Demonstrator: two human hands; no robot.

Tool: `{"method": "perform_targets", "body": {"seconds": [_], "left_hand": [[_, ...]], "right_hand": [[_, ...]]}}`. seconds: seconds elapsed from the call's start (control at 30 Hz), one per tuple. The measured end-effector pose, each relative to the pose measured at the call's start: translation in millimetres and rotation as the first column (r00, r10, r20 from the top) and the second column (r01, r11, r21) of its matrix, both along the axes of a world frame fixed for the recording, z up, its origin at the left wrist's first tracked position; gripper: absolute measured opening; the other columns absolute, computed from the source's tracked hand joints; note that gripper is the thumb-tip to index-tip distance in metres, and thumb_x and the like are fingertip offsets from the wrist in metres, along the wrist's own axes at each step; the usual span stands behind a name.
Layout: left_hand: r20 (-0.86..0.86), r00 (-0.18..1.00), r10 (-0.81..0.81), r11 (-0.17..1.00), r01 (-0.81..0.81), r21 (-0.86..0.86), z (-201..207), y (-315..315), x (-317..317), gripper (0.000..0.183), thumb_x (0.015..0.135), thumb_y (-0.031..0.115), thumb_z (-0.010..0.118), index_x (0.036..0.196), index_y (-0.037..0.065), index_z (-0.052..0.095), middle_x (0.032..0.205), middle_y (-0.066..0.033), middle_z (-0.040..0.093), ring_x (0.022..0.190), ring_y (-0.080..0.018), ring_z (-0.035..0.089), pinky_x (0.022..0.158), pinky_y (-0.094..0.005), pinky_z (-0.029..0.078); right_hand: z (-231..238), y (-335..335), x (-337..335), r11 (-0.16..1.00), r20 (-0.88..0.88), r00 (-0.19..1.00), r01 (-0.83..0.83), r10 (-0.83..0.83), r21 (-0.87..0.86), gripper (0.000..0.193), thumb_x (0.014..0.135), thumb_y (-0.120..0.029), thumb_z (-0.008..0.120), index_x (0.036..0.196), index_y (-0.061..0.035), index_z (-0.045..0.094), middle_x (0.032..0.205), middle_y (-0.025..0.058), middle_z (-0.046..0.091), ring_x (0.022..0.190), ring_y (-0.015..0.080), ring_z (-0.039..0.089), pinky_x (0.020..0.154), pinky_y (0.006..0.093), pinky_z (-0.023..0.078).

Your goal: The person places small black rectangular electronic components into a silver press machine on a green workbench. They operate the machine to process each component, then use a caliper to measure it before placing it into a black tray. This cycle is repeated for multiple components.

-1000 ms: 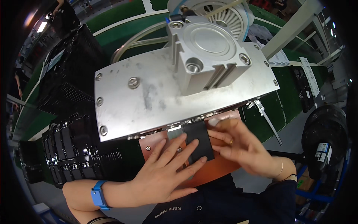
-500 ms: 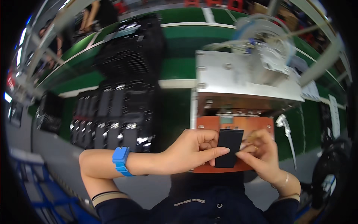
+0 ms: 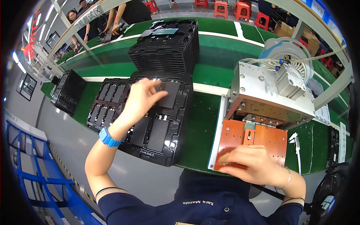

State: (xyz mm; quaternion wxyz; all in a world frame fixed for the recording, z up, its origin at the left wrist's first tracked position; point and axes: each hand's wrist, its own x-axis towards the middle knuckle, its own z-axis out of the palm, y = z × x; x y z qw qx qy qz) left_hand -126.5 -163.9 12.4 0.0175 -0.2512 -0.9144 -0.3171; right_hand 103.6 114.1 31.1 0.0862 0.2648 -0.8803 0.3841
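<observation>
My left hand [image 3: 141, 100] reaches over the front black plastic tray [image 3: 175, 129]. Its thumb and forefinger are apart, beside and partly over a flat black rectangular pack [image 3: 170, 94] lying in a pocket. More such packs [image 3: 157, 135] lie in the pockets nearer me. My right hand [image 3: 253, 163] rests low over the front left part of the orange plate [image 3: 234, 133] of a metal press fixture [image 3: 258, 80]. Its fingers are pinched together, with something tan at the fingertips, perhaps a finger cover. What they hold, if anything, cannot be made out.
A tall stack of black trays [image 3: 165, 48] stands behind the front one; another stack [image 3: 67, 92] is at far left. A caliper [image 3: 295, 150] lies right of the fixture on the green bench [image 3: 202, 125]. A black fan [image 3: 332, 187] stands at lower right. People work across the bench.
Both hands were holding a black pack above the orange plate. My left hand has moved left to the tray; my right hand stays by the plate without the pack. The view has shifted.
</observation>
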Motion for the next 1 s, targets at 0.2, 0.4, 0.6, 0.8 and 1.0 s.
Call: {"method": "perform_targets", "body": {"seconds": [0.2,0.4,0.6,0.8,1.0], "left_hand": [[-0.108,0.990,0.088,0.954,-0.116,-0.278,9.4,-25.0,-15.7,0.060,0.072,0.042,0.083,0.112,-0.001,0.070,0.097,-0.0182,0.066,0.090,-0.0316,0.067,0.082,-0.0394,0.054],[0.030,0.991,0.131,0.903,-0.107,-0.416,-5.1,-19.4,-53.3,0.078,0.064,0.049,0.085,0.116,-0.005,0.064,0.097,-0.0201,0.066,0.093,-0.0297,0.065,0.082,-0.0356,0.052],[0.136,0.983,0.122,0.902,-0.052,-0.429,-5.2,-17.1,-70.2,0.070,0.058,0.050,0.087,0.099,-0.002,0.066,0.090,-0.0174,0.068,0.084,-0.0277,0.065,0.076,-0.0345,0.052],[0.182,0.983,0.015,0.957,0.038,-0.287,-9.2,-39.0,-70.0,0.049,0.078,0.044,0.078,0.064,0.002,0.056,0.063,-0.0084,0.059,0.057,-0.0195,0.054,0.056,-0.0373,0.043],[0.587,0.810,-0.008,0.971,-0.134,0.197,18.2,-28.9,-42.2,0.031,0.094,0.035,0.069,0.076,0.012,0.061,0.062,0.0062,0.050,0.052,-0.0015,0.043,0.044,-0.0172,0.030]], "right_hand": [[-8.3,-57.5,-64.3,0.951,-0.361,0.917,-0.055,0.169,0.305,0.016,0.085,-0.025,0.070,0.081,-0.0118,0.062,0.075,0.0011,0.052,0.075,0.0175,0.059,0.060,0.0319,0.049],[-28.6,-139.3,-139.1,0.883,-0.474,0.807,-0.118,0.352,0.455,0.012,0.080,-0.015,0.065,0.089,-0.0072,0.066,0.085,0.0017,0.058,0.089,0.0173,0.061,0.067,0.0307,0.054],[-22.7,-163.6,-155.3,0.767,-0.411,0.775,-0.143,0.480,0.625,0.010,0.079,-0.012,0.063,0.080,-0.0037,0.069,0.085,0.0047,0.063,0.091,0.0208,0.064,0.068,0.0316,0.056],[-28.1,-179.2,-152.8,0.686,-0.503,0.605,-0.099,0.617,0.721,0.013,0.077,-0.018,0.066,0.070,-0.0072,0.069,0.078,0.0023,0.062,0.083,0.0174,0.062,0.061,0.0293,0.052],[-46.7,-168.2,-160.2,0.783,-0.661,0.532,-0.008,0.530,0.622,0.016,0.075,-0.017,0.066,0.067,-0.0031,0.067,0.074,0.0039,0.059,0.075,0.0172,0.061,0.057,0.0300,0.051]]}}
